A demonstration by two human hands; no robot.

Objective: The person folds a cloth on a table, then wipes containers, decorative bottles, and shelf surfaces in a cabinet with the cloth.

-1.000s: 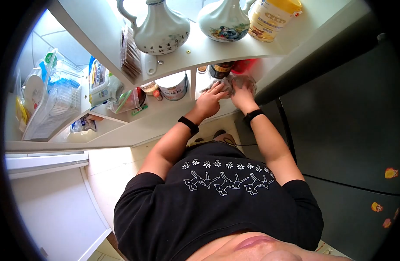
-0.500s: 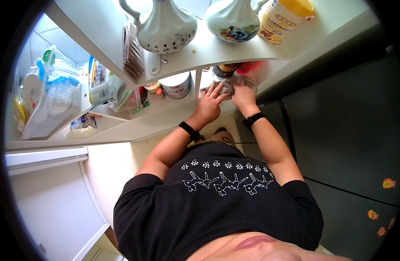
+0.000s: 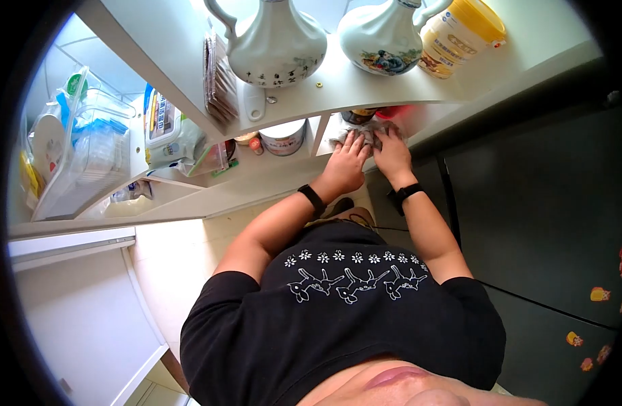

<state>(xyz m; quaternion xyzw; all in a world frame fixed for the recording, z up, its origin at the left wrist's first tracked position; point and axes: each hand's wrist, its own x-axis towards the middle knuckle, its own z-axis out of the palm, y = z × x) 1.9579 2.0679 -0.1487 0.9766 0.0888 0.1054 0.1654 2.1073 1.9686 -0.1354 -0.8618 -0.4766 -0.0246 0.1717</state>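
On the lower shelf, both my hands are at a crumpled, greyish translucent plastic bag. My left hand lies along its near left side, fingers fairly straight over it and thumb hidden. My right hand grips the right side with bent fingers; the fingertips sink into the folds. What the bag contains cannot be made out. Just behind it stands a dark jar, partly under the upper shelf. A red object shows beside the jar.
Two painted porcelain jugs and a yellow-lidded can stand on the upper shelf. Left of an upright divider sit a white tin and a pack of wipes. A dark fridge door rises on the right.
The view has shifted, so the shelves appear lower and further right. My right fingers have straightened somewhat on the bag, which looks more bunched between my hands.
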